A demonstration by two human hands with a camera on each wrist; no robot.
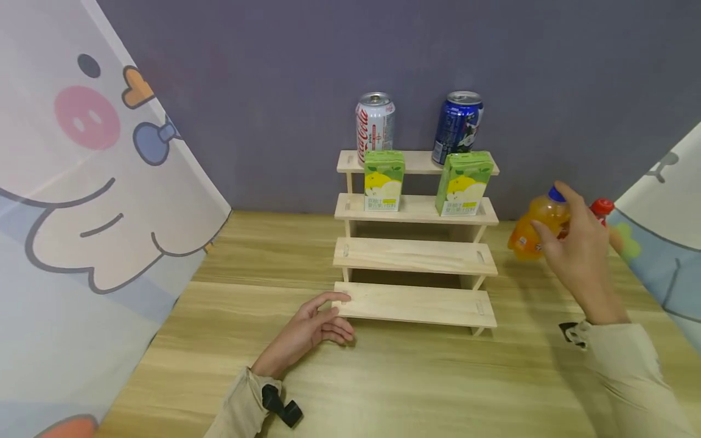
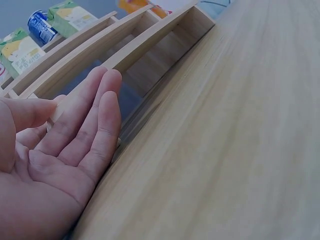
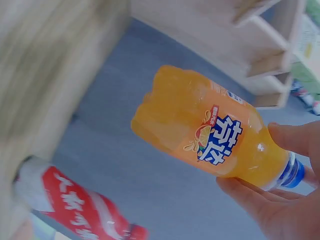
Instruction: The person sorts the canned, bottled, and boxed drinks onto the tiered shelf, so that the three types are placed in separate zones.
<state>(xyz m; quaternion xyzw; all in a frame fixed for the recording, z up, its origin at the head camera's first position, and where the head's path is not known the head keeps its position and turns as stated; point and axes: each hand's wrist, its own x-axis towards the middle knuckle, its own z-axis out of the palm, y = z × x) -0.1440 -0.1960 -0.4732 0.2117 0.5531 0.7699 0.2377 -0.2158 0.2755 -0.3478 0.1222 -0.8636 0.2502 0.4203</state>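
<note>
An orange soda bottle [image 3: 195,122] with a blue cap is gripped near its neck by my right hand [image 1: 583,255]. In the head view it is tilted to the right of a stepped wooden shelf [image 1: 413,255], and its base looks raised off the table. My left hand [image 1: 314,331] pinches the left end of the shelf's lowest step between thumb and finger, its other fingers beneath. Two green juice boxes [image 1: 383,182] stand on the second step from the top. A white cola can [image 1: 375,128] and a blue can [image 1: 459,128] stand on the top step.
A red-labelled bottle [image 3: 80,205] with a red cap stands behind my right hand. The wooden table [image 1: 263,261] meets a grey wall [image 1: 274,109]. Cartoon-printed cloth [image 1: 137,201] flanks it left and right.
</note>
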